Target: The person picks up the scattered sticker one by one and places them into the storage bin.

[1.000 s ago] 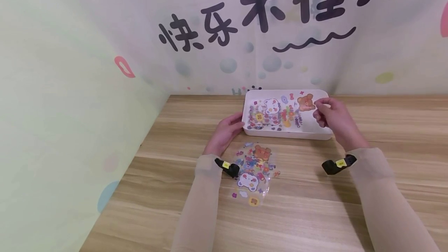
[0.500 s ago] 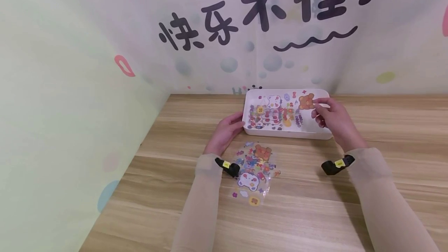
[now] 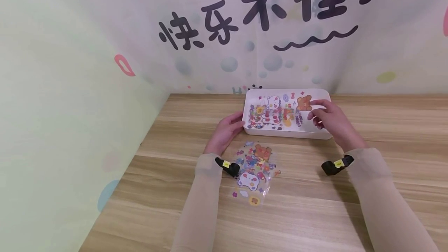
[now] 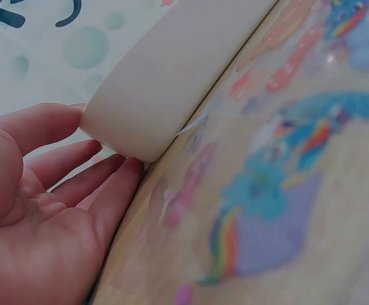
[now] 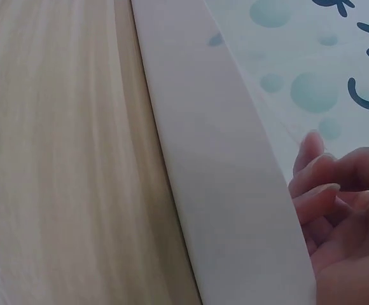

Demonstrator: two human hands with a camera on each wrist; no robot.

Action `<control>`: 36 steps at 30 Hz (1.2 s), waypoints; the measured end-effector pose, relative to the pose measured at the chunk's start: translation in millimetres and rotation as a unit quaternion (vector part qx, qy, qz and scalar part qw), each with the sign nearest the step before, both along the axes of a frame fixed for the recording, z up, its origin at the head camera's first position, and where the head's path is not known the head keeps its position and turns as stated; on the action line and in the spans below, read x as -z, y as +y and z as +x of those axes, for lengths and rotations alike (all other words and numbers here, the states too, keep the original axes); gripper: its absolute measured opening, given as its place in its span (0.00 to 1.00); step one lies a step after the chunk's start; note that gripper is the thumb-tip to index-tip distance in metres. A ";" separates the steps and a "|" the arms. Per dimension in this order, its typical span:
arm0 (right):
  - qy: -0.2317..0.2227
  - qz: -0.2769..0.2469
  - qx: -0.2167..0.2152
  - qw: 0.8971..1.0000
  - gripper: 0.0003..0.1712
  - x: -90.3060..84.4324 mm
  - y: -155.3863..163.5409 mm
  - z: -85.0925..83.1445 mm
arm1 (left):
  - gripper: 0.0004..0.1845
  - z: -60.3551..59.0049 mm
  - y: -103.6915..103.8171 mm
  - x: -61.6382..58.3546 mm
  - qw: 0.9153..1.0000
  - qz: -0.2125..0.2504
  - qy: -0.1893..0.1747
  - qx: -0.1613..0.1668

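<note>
Sticker sheet [image 3: 276,114] lies in the white tray [image 3: 323,134], right hand [image 3: 330,119] fingers loosely apart just beside its bear end. Left hand [image 3: 225,131] fingers, straight, brace the tray's corner; a snagging fingertip could drag the sheet askew.

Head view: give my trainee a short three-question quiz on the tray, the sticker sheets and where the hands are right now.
1. True or false: the left hand touches the left end of the white tray.
2. Multiple choice: where does the second sticker sheet lie? A) inside the tray B) flat on the wooden table, nearer the person than the tray C) pinned to the wall
3. Fill in: the right hand is at the ____ end of the tray, beside the brown bear on the sticker sheet in the tray.

Key: 1 true; 2 B; 3 right.
</note>
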State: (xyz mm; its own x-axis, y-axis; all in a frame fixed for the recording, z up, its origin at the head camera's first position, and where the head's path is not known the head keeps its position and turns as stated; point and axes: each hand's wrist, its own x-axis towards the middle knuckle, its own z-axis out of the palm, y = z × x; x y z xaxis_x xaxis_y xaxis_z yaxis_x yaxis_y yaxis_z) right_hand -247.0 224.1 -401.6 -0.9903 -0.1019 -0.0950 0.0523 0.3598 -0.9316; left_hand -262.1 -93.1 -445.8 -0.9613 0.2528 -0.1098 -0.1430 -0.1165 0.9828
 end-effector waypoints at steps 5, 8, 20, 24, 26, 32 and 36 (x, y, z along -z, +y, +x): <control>-0.001 0.007 -0.005 1.000 0.22 1.1 -0.4 -0.1 | 0.26 4.6 -0.2 -7.8 1.000 0.000 -0.005 0.011; 0.001 0.009 -0.008 1.000 0.23 0.9 -1.1 0.5 | 0.27 8.8 -0.5 -14.8 1.000 -0.004 -0.005 0.022; 0.001 0.051 -0.022 0.998 0.25 1.1 -3.2 1.3 | 0.26 4.2 0.0 -8.3 1.000 -0.004 -0.005 0.012; -0.002 0.069 -0.034 0.997 0.26 0.7 -4.1 2.5 | 0.26 2.0 0.0 -2.6 1.000 -0.008 0.001 0.005; -0.002 0.079 -0.038 0.996 0.26 1.1 -4.6 2.5 | 0.26 4.8 0.1 -7.1 1.000 -0.010 0.000 0.011; 0.000 0.115 -0.041 0.993 0.26 3.0 -6.4 1.4 | 0.27 11.5 -0.2 -19.7 0.999 -0.013 -0.006 0.029; 0.007 0.142 -0.044 0.989 0.26 2.8 -8.7 2.3 | 0.27 11.0 -0.6 -18.6 1.000 -0.013 -0.008 0.027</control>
